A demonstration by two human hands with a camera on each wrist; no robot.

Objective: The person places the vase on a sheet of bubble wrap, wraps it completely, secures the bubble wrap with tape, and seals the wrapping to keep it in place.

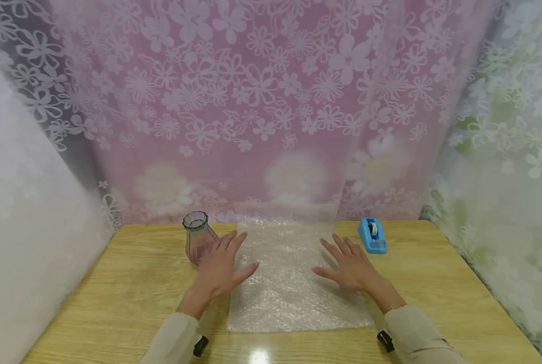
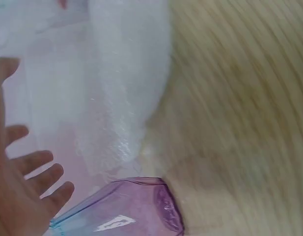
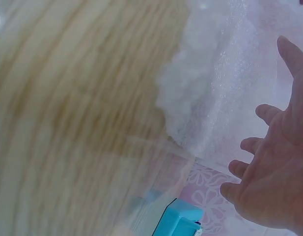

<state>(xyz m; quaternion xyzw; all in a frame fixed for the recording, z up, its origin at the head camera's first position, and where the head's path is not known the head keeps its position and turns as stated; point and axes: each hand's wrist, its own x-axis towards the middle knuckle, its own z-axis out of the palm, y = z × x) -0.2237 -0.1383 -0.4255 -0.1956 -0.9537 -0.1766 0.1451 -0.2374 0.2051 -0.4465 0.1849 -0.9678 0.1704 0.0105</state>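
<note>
A sheet of clear bubble wrap (image 1: 289, 283) lies spread on the wooden table, its far end reaching the curtain. Over its left edge is my left hand (image 1: 221, 265), fingers spread and holding nothing. Just left of that hand stands a purple glass vase (image 1: 199, 237), partly hidden behind the fingers; its purple body (image 2: 126, 209) also shows in the left wrist view. My right hand (image 1: 350, 265) is over the sheet's right side, fingers spread too. In the right wrist view, that hand (image 3: 276, 162) has nothing between its fingers. Whether either hand touches the wrap I cannot tell.
A blue tape dispenser (image 1: 373, 235) with a roll of tape sits at the back right of the table (image 1: 435, 293). Pink flowered curtain (image 1: 262, 101) hangs along the table's back edge. Pale fabric hangs at both sides.
</note>
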